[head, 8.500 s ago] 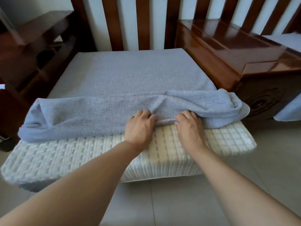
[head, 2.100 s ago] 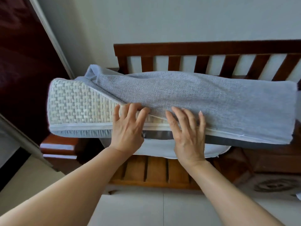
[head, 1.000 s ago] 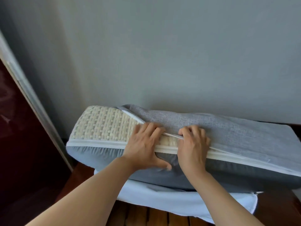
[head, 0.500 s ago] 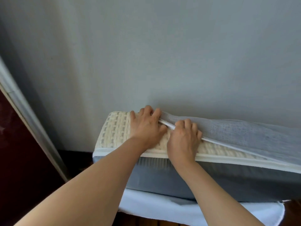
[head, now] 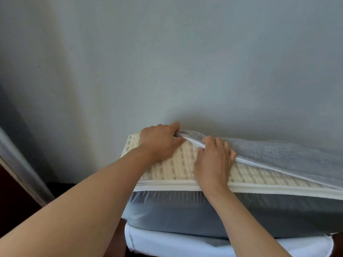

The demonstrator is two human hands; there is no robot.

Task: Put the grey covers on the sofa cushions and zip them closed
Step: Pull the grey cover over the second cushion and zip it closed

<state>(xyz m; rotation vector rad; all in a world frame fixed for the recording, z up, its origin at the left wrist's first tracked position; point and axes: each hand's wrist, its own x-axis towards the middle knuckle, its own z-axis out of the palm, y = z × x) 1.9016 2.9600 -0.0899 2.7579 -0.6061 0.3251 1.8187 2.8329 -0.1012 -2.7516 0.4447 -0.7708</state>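
- Our left hand [head: 159, 140] and right hand [head: 213, 160] each pinch the grey cover [head: 278, 154] hem.
- Cushion [head: 178, 164] sits partly inside the cover, woven end exposed at left, against the wall [head: 167, 62].
- Pale cushion [head: 167, 243] lies underneath.

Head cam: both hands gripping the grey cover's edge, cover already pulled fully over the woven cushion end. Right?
Not fully. The head view shows both the left hand and right hand gripping the grey cover edge, but the woven cushion end is bare, with the cover's edge running diagonally across it.
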